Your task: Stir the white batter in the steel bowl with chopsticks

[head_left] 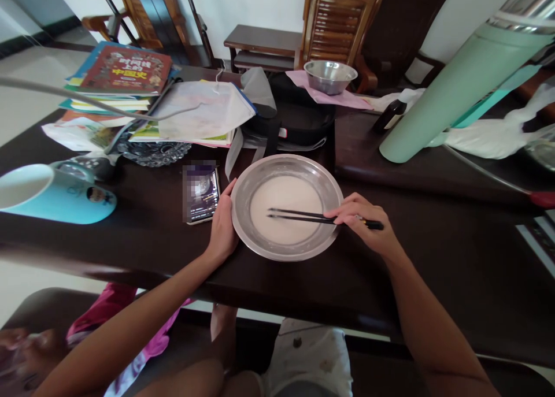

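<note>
Head view: the wide metal bowl (287, 253) stands on the dark surface (433, 241), holding pale, milky liquid (281, 192). At its 3 o'clock, the right hand (366, 223) has its grip closed on a pair of dark chopsticks (303, 218), which cross the rim and point towards 9 o'clock; their tips reach the middle of the liquid, though whether they dip into it I cannot tell. Between 8 and 9 o'clock, the left hand (223, 223) lies against the bowl's outer side, its grip partly curled; I cannot tell whether it clasps the rim.

Just beyond the left hand, at 9 o'clock, lies a phone (203, 195) with its screen lit and partly pixelated. A light-blue mug (47, 195) is well apart in the same direction. At 10 o'clock is a glass dish (156, 156); farther out, between 10 and 11, books (125, 70) are stacked. A black bag (299, 119) lies near the bowl at 12 o'clock. Towards 1 o'clock, a smaller metal bowl (332, 85) sits on a pink sheet (323, 98). At 2 o'clock are a small dark bottle (388, 118) and a tall green flask (455, 96).
</note>
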A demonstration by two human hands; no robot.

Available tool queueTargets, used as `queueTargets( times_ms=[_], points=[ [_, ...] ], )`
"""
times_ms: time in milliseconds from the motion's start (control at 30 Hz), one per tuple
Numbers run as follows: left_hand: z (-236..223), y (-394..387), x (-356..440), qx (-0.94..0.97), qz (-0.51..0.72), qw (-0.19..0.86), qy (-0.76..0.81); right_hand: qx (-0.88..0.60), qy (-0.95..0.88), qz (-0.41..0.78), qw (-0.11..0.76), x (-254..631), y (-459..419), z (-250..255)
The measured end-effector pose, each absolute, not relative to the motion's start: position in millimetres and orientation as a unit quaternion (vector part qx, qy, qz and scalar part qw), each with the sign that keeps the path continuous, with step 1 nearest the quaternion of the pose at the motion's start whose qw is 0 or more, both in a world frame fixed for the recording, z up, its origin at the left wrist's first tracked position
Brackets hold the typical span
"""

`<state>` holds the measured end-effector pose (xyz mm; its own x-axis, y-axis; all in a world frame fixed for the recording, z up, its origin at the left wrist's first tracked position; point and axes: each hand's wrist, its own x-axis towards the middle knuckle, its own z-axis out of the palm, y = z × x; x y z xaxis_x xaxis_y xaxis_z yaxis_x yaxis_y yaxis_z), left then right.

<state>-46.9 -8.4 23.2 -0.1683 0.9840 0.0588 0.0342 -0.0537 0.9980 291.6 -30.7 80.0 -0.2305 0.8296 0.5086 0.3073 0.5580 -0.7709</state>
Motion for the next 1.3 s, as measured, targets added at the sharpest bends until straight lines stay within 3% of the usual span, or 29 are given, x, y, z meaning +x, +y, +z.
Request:
queueTargets(
  times_ms=[200, 367, 533, 733, 933, 1133, 1300],
  points=[
    [22.7, -8.5, -46.6, 0.481, 0.546, 0.440, 0.526, -0.409, -0.703, 0.258, 0.523, 295.7, -30.8, 79.7],
    [20.9, -8.1, -46.8, 0.480, 0.546, 0.435, 0.531, -0.402, -0.733, 0.256, 0.485, 292.9, -30.4, 79.2],
    [21.6, -8.1, -45.7, 0.472, 0.550, 0.437, 0.533, -0.414, -0.690, 0.246, 0.541, 296.3, -31.7, 78.8],
    [23.7, -8.2, -45.7, 0.474, 0.551, 0.434, 0.533, -0.384, -0.741, 0.266, 0.483, 291.2, -30.7, 77.2],
    [23.0, -7.9, -46.0, 0.471, 0.550, 0.434, 0.536, -0.398, -0.701, 0.246, 0.538, 297.1, -30.8, 78.6],
    [23.3, -8.4, -47.3, 0.477, 0.543, 0.429, 0.542, -0.365, -0.752, 0.245, 0.490, 290.4, -30.3, 77.8],
    [22.1, -7.6, -47.2, 0.479, 0.548, 0.431, 0.534, -0.395, -0.706, 0.234, 0.539, 296.7, -31.5, 78.2]
  ],
)
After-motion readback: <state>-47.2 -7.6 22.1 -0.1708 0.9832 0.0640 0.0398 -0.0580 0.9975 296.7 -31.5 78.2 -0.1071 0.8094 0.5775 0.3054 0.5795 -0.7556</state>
